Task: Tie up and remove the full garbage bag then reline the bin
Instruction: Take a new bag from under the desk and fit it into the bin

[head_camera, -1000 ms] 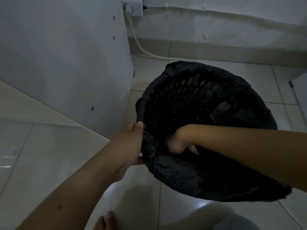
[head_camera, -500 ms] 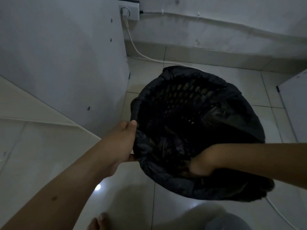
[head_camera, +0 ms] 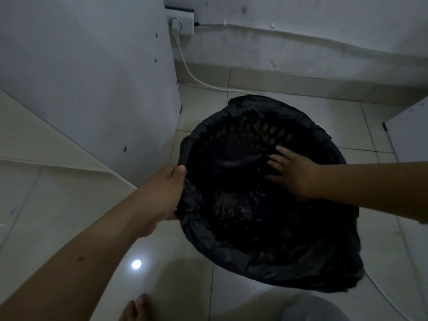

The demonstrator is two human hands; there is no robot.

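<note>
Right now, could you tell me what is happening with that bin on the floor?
A person is relining a perforated bin that stands on the tiled floor. A black garbage bag is already folded over its rim. The left hand pinches the bag at the near-left edge of the rim, while the right hand reaches inside, fingers spread and flat against the liner. A white cable runs from a wall socket behind the bin.

Bare forearms [head_camera: 99, 230], no sleeves; bare foot [head_camera: 135, 308]; grey trouser knee [head_camera: 312, 309].
</note>
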